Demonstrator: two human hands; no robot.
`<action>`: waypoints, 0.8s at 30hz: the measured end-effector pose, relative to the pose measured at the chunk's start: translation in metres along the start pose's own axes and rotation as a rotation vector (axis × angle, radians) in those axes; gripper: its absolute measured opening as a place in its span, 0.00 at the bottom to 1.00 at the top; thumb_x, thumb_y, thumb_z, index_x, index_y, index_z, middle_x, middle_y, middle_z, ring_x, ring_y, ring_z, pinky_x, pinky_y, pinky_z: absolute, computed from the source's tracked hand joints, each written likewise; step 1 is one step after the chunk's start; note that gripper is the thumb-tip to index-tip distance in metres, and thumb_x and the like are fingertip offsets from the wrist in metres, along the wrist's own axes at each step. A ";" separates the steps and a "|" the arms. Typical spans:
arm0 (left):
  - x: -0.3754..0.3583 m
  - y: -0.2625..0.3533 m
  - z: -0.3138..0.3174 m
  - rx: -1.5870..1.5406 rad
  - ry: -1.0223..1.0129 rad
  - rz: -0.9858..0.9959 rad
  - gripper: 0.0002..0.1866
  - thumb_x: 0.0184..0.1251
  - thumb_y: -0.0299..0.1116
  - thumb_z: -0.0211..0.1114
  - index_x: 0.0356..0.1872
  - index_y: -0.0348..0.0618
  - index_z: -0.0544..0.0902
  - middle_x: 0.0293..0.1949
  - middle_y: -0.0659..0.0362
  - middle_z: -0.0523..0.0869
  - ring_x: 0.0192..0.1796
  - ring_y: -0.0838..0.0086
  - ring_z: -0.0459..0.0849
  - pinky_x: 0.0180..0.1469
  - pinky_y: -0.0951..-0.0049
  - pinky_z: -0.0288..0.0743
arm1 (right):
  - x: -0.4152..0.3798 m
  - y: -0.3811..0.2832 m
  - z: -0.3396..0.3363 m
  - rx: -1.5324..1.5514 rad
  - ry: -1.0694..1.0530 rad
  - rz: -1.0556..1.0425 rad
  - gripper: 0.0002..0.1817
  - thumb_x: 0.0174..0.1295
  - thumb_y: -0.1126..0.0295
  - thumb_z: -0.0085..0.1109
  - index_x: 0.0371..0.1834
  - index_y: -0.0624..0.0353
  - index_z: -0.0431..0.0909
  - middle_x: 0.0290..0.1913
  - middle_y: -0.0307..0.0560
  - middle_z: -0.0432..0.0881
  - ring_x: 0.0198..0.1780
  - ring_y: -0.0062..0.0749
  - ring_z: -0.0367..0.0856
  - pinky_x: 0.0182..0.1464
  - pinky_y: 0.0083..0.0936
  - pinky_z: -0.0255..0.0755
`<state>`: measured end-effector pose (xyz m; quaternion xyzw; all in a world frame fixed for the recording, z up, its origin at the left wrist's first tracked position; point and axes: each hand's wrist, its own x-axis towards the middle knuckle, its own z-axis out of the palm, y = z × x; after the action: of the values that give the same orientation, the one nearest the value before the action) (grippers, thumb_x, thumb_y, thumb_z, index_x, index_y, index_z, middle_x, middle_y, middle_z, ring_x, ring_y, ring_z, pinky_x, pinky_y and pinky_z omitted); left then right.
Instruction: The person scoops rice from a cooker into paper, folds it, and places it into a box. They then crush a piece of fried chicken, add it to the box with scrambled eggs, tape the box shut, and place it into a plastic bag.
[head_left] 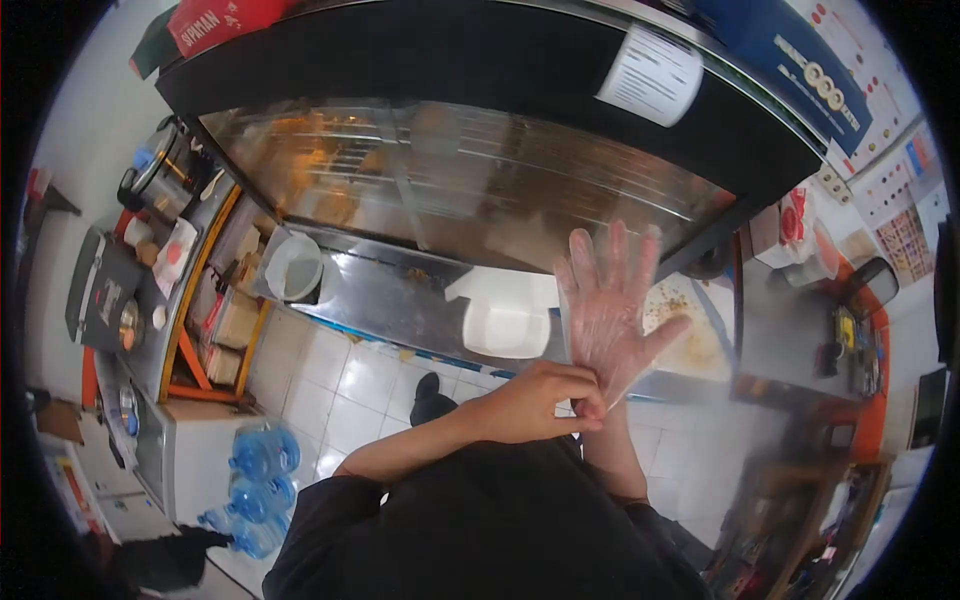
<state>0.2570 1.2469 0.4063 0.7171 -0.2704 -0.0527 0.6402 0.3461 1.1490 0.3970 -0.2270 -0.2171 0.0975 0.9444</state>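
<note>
My right hand (615,318) is raised palm toward me, fingers spread, inside a thin clear plastic glove (592,345). Bare and coming in from the left, my left hand (535,400) pinches the glove's cuff at the right wrist. Just beyond the hands, an open white takeout box (507,328) lies on the metal counter (385,310). To the right of my gloved hand is a pale cutting board (705,335) with brown crumbs and stains, partly hidden by that hand.
A glass-fronted display case (450,185) stands behind the counter, with a paper sheet (652,75) on its black top. At the counter's left end sits a whitish tub (293,268). Several blue water jugs (262,455) are on the tiled floor at left.
</note>
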 end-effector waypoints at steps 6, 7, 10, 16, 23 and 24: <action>-0.084 -0.018 -0.160 0.387 0.583 0.326 0.11 0.60 0.27 0.74 0.44 0.39 0.85 0.42 0.57 0.86 0.46 0.66 0.85 0.52 0.68 0.77 | -0.002 0.089 0.068 -0.016 -0.034 -0.089 0.53 0.63 0.24 0.43 0.84 0.39 0.40 0.80 0.62 0.54 0.76 0.59 0.62 0.76 0.55 0.57; -0.098 -0.037 -0.192 0.117 0.900 0.161 0.16 0.63 0.27 0.72 0.51 0.37 0.83 0.47 0.55 0.86 0.49 0.67 0.84 0.57 0.65 0.76 | -0.006 0.104 0.075 -0.045 0.081 -0.077 0.49 0.67 0.27 0.42 0.84 0.42 0.43 0.78 0.62 0.58 0.75 0.59 0.64 0.74 0.53 0.61; -0.125 -0.112 -0.332 0.510 1.541 0.019 0.40 0.74 0.45 0.63 0.76 0.31 0.55 0.76 0.39 0.56 0.78 0.52 0.57 0.77 0.55 0.52 | -0.018 0.148 0.082 -0.140 0.207 -0.031 0.42 0.73 0.35 0.39 0.81 0.50 0.52 0.72 0.62 0.68 0.72 0.57 0.69 0.70 0.50 0.67; -0.110 -0.150 -0.388 0.624 1.589 -0.146 0.52 0.77 0.62 0.45 0.76 0.20 0.36 0.76 0.24 0.30 0.81 0.36 0.31 0.80 0.48 0.31 | -0.029 0.209 0.092 -0.274 0.240 0.013 0.32 0.78 0.47 0.41 0.69 0.64 0.70 0.58 0.63 0.82 0.60 0.54 0.81 0.61 0.43 0.75; -0.125 -0.161 -0.317 0.649 1.305 -0.012 0.50 0.77 0.59 0.50 0.80 0.34 0.35 0.79 0.33 0.30 0.81 0.39 0.27 0.79 0.43 0.24 | 0.041 0.336 0.160 -0.864 -0.272 0.431 0.19 0.71 0.67 0.61 0.61 0.64 0.77 0.59 0.58 0.82 0.55 0.49 0.84 0.57 0.40 0.81; -0.131 -0.169 -0.309 0.638 1.187 -0.022 0.48 0.77 0.57 0.50 0.80 0.35 0.37 0.80 0.36 0.30 0.82 0.42 0.28 0.80 0.45 0.26 | 0.058 0.364 0.167 -0.874 -0.290 0.444 0.19 0.71 0.67 0.61 0.61 0.64 0.77 0.59 0.58 0.82 0.55 0.49 0.84 0.57 0.40 0.81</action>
<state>0.3308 1.5875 0.2648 0.7812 0.1324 0.4260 0.4366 0.2904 1.5500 0.3811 -0.6256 -0.3132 0.2263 0.6778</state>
